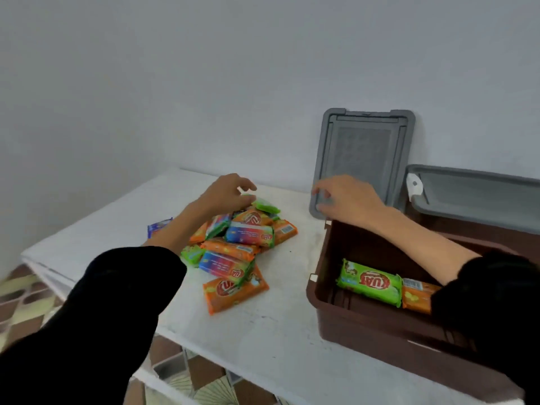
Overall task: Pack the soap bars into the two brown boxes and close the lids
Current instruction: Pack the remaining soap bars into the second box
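packing is under way: the left hand [230, 191], fingers spread, reaches a green soap bar [264, 205] atop the pile left of the near brown box [330, 276]; the right hand [347, 197] hovers spread, empty. next: pinch that bar, carry it right into the box.

Left hand [230, 192] over soap pile [237, 249], right hand [346, 200] above open brown box [344, 320], green bar [370, 282] inside

table [263, 331]: soap-bar pile [236, 249] near its middle | one stray bar [159, 226] left of pile, near left edge | open box [380, 325] at right edge, two bars [371, 282] lying inside | loose lid [363, 162] behind box, leaning on wall | second box [479, 197], lid on, at back right corner
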A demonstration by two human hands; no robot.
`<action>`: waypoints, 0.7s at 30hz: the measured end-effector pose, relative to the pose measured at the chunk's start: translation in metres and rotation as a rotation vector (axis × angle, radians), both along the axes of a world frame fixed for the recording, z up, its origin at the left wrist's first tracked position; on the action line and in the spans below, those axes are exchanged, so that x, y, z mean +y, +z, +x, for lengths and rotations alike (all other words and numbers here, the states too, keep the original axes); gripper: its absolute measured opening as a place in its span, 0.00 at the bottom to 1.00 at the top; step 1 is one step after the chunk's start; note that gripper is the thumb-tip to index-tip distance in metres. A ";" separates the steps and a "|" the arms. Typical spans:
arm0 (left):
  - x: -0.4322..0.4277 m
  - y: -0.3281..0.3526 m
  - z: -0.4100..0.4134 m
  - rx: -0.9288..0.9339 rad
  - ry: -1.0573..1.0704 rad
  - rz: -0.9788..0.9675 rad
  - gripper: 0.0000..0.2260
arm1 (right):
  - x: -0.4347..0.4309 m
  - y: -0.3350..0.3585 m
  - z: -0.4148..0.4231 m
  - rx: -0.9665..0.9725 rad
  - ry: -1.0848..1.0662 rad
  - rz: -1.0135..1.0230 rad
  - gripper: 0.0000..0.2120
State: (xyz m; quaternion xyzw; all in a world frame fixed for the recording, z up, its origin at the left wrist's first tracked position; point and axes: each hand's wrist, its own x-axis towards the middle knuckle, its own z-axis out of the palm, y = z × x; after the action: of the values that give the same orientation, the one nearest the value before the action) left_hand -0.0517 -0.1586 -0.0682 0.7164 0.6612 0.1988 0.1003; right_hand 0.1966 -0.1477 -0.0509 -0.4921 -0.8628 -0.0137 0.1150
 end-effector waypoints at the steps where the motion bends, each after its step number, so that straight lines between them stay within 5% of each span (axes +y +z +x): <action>1: -0.001 -0.011 -0.029 -0.012 0.114 -0.012 0.15 | 0.004 -0.004 -0.021 -0.019 0.071 -0.021 0.18; 8: -0.023 -0.087 -0.150 -0.296 0.744 -0.317 0.31 | 0.033 -0.068 -0.137 -0.234 0.367 -0.393 0.33; 13: -0.020 -0.121 -0.153 -0.325 0.823 -0.345 0.40 | 0.049 -0.092 -0.149 -0.284 0.356 -0.491 0.36; 21: -0.009 -0.131 -0.139 -0.127 0.876 -0.183 0.30 | 0.056 -0.089 -0.140 -0.107 0.387 -0.494 0.36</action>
State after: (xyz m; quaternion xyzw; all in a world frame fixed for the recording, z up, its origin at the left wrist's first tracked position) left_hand -0.1907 -0.1677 -0.1990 0.3435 0.9094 0.2069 0.1102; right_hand 0.0564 -0.0913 -0.1397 -0.3304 -0.9225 0.1924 -0.0532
